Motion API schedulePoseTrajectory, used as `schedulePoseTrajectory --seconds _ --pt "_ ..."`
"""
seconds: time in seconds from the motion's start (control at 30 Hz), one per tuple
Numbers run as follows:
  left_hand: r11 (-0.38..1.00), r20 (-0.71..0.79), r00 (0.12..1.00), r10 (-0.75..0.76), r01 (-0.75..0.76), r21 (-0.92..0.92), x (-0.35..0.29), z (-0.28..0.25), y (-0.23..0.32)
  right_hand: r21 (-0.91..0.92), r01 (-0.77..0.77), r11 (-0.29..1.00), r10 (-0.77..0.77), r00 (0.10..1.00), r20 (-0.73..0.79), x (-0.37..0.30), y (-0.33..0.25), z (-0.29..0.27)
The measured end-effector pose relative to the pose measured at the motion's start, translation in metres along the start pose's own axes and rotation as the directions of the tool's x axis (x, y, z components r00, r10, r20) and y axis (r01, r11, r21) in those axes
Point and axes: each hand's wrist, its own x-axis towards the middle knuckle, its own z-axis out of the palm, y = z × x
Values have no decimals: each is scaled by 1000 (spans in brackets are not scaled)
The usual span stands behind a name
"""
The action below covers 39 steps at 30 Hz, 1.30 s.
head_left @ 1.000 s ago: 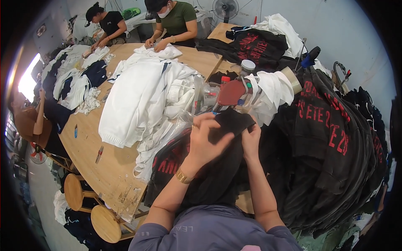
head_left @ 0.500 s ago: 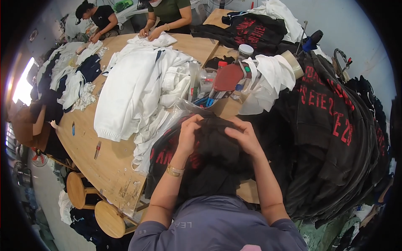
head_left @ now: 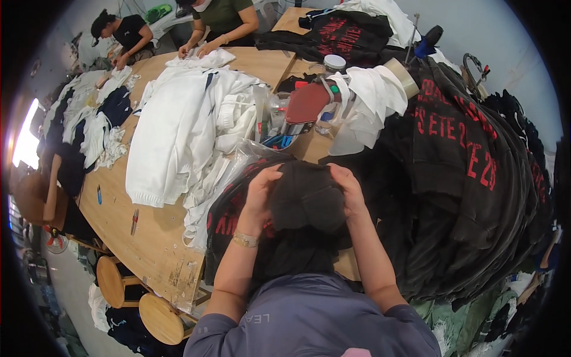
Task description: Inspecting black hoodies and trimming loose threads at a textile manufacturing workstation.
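A faded black sweatshirt (head_left: 308, 196) with red print is spread over the table's near edge in front of me. My left hand (head_left: 262, 189) grips the left edge of one panel of it, thumb on top. My right hand (head_left: 349, 188) pinches the same panel at its right edge. Between the two hands the cloth hangs fairly flat, with a seam running across it. The rest of the garment lies bunched below and to the left, partly hidden by my forearms.
White garments (head_left: 169, 137) are heaped left of centre on the wooden table (head_left: 107, 205). A tool caddy with a dark red pad (head_left: 306, 102) stands ahead. Black sweatshirts (head_left: 470, 196) pile up on the right. Two stools (head_left: 160, 318) stand lower left; co-workers (head_left: 223, 27) handle cloth beyond.
The bunched black cloth between my hands has been opened out into a flatter panel. My hands have moved slightly apart, and the whole view has shifted a little.
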Motion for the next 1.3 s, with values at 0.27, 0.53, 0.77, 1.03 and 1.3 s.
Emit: schedulePoseTrajectory --seconds 0.27,0.53,0.77,1.03,1.3 --pt "659 -2 884 468 -347 667 -61 40 24 -511 133 849 83 922 378 -23 -23 56" --pt "289 167 385 908 -862 417 -156 65 116 -776 53 628 -278 947 -160 -14 -69 -32" --pt "-500 371 390 843 312 808 -62 86 63 -916 -363 -172 -376 883 -279 -9 1 -141" --pt "-99 130 891 436 -96 990 -1 37 -34 -228 60 972 -92 987 -133 2 -21 -14" --pt "255 39 796 604 -240 937 20 12 -19 -921 330 208 -646 753 124 20 -13 3"
